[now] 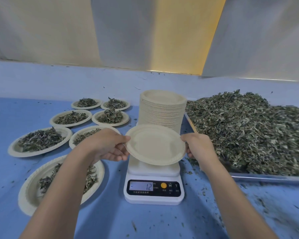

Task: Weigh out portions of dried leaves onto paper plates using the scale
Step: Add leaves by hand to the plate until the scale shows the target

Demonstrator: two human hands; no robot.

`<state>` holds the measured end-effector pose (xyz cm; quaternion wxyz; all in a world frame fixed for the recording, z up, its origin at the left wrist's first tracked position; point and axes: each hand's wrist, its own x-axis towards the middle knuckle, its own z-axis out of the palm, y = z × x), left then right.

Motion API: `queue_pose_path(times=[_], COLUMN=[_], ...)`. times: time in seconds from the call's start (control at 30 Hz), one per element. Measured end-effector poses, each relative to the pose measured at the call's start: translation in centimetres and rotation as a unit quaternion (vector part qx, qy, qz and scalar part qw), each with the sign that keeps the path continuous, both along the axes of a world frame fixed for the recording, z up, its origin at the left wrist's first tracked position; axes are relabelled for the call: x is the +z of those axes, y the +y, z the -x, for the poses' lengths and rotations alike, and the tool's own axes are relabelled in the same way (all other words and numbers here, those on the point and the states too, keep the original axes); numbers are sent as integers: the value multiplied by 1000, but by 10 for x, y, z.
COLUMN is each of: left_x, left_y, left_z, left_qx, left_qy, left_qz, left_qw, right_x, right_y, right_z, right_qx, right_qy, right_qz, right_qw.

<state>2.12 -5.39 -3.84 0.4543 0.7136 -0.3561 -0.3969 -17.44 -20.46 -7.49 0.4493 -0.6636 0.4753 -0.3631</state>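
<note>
- Paper plate [155, 144], empty, is in both our hands: the left hand [107, 145] pinches its left rim, thumb on top and fingers curled under, and the right hand [198, 145] grips the right rim the same way.
- We're holding it tilted just over the platform of the white scale [154, 195]. It doesn't look seated yet, though we can't tell if the near edge is touching.
- The dried leaves [248, 131] sit heaped in a metal tray [266, 178] to the right, and seven filled plates [40, 141] lie on the left of the blue table [145, 221].
- What could bite us: the tall stack [162, 109] of spare plates stands right behind the scale, so a plate set too far back could lean on it and throw off the reading.
- Same deal if we drop it off-centre or leave fingers resting on the rim.
- Readable stuff: the display [141, 186] shows a minus sign and "12". If it doesn't come back to zero once the plate lands, every portion ends up off.
- Next to the orange button [163, 185] we can read "M" and "T". The tiny print under the display is too small for us to make out.
</note>
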Motion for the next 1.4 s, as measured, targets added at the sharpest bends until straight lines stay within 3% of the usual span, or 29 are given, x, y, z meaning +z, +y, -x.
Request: queue_pose_path(times=[0.23,0.87,0.93,1.1,1.27,1.4], left_x=[-8,-15,-16,-16,-8,-3], left_y=[-4,-9,-10,-19,-37,-56], left_z=[-1,-4,-5,1,33,65], left_qx=[-7,-4,21,113,58,-17], left_qy=[-27,-22,-58,-313,-283,-255], left_qz=[-22,-88,-95,12,131,147], left_qw=[999,996,994,943,948,956], right_x=[-11,-19,-20,-13,-9,-14], right_y=[-1,1,1,-6,-22,-40], right_z=[-5,-5,-4,2,23,48], right_qx=[25,15,8,-55,-113,-160], right_qy=[73,83,94,101,173,350], right_qz=[32,30,43,133,200,297], right_qw=[996,996,995,984,958,874])
